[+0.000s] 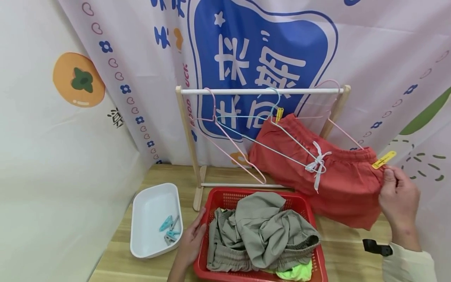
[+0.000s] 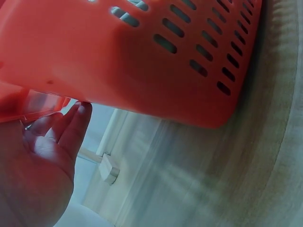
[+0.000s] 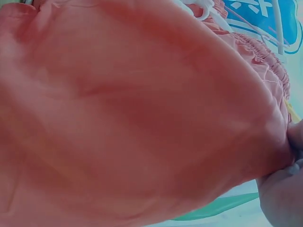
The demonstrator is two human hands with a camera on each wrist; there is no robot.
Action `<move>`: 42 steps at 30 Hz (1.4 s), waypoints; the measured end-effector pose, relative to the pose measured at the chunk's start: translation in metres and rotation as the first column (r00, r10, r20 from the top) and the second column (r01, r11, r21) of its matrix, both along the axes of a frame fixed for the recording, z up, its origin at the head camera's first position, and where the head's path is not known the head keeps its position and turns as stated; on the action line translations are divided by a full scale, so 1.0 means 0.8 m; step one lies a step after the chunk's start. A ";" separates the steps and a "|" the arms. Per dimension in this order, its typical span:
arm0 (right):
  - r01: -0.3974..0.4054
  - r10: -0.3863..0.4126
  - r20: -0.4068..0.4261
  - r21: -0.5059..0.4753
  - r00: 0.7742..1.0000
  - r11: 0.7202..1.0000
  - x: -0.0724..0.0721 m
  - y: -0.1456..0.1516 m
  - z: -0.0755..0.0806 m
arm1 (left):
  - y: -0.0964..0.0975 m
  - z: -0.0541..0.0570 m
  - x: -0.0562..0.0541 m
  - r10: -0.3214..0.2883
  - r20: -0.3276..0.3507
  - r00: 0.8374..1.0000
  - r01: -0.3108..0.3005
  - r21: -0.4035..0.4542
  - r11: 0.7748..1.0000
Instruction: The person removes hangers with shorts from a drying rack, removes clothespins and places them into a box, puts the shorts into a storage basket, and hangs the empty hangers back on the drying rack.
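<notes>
Progress, as judged from what hung and what lay: one garment up, more to go. The red drawstring cloth shorts hung at the right end of the light wooden rack, on the right-hand pink wire hanger. One yellow plastic clip sat at each end of the waistband; whether both gripped the hanger you could not tell. Your right hand had its thumb and fingers closed on the shorts' right edge, just below the clip there. Your left hand lay at the left rim of the red slotted plastic basket, fingers mostly straight and touching it, not wrapped round it.

Apparently left to do: the crumpled grey-green elastic-waisted garment in the basket, with lime-green cloth under it. The left-hand pink wire hanger and the pale-blue wire hanger carried nothing, the latter crossing in front of the shorts. Several light-blue clips and greyish ones lay in the white rounded tray, beside the basket.

Surface: wood-grain tabletop. Room: a pale printed fabric backdrop behind the rack, with a large blue panel of white characters; an orange persimmon print on the left side.
</notes>
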State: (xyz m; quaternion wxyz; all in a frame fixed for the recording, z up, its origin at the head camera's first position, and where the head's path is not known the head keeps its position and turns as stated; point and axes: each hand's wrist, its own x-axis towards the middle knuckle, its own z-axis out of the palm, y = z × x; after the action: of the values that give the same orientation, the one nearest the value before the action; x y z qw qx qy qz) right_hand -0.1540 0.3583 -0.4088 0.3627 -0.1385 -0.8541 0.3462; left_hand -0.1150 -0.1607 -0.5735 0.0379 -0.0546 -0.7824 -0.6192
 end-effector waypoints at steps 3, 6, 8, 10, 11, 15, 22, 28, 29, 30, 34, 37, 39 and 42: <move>0.015 -0.015 -0.028 -0.017 0.999 1.000 0.004 0.002 0.004 | 0.000 0.001 0.000 0.006 0.004 1.000 -0.006 -0.004 1.000; 0.041 -0.041 -0.057 0.000 0.998 0.999 0.007 0.004 0.009 | 0.001 0.002 0.001 0.007 0.011 1.000 -0.007 0.001 1.000; 0.058 -0.057 -0.080 0.006 0.995 0.998 0.008 0.007 0.010 | 0.001 0.003 0.001 0.014 0.017 1.000 -0.014 0.005 1.000; 0.069 -0.068 -0.085 0.006 0.994 0.998 0.011 0.011 0.010 | 0.002 0.003 0.001 0.017 0.021 1.000 -0.017 0.011 1.000; 0.072 -0.071 -0.094 0.000 0.993 0.997 0.013 0.013 0.009 | 0.002 0.003 0.001 0.018 0.024 1.000 -0.018 0.016 1.000; 0.064 -0.064 -0.111 -0.004 0.992 0.998 0.022 0.023 0.005 | 0.003 0.004 0.001 0.014 0.043 0.999 -0.015 0.036 0.999; 0.042 -0.043 -0.117 -0.008 0.992 0.999 0.036 0.031 -0.008 | 0.003 0.002 0.000 0.020 0.051 0.998 -0.022 0.042 0.999; 0.039 -0.043 -0.064 -0.057 0.997 0.998 0.044 0.043 -0.036 | 0.002 0.001 0.000 0.035 0.049 0.998 -0.037 0.038 0.999; 0.034 -0.038 -0.064 -0.064 0.997 0.997 0.045 0.044 -0.041 | 0.002 0.001 0.000 0.034 0.049 0.998 -0.036 0.037 0.999; 0.028 -0.032 -0.062 -0.072 0.998 0.997 0.045 0.046 -0.047 | 0.002 0.001 0.000 0.033 0.053 0.998 -0.035 0.040 0.999; -0.016 0.009 -0.086 -0.082 0.996 0.996 0.047 0.051 -0.068 | 0.002 0.001 -0.001 0.026 0.055 0.998 -0.029 0.055 0.998; -0.046 0.037 -0.088 -0.098 0.995 0.994 0.049 0.052 -0.079 | 0.002 0.000 -0.001 0.020 0.053 0.998 -0.024 0.066 0.998; -0.062 0.053 -0.076 -0.119 0.996 0.991 0.049 0.053 -0.084 | 0.002 -0.001 0.000 0.013 0.047 0.999 -0.016 0.076 0.997; -0.069 0.064 -0.036 -0.156 0.997 0.985 0.051 0.053 -0.091 | 0.002 -0.001 0.000 0.006 0.037 0.999 -0.009 0.086 0.996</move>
State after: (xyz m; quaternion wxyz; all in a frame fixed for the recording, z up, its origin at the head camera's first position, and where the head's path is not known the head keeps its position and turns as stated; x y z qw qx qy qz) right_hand -0.1130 0.4010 -0.4814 0.3522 -0.1326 -0.8226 0.4264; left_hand -0.1151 -0.1592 -0.5746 0.0282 -0.0386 -0.7557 -0.6532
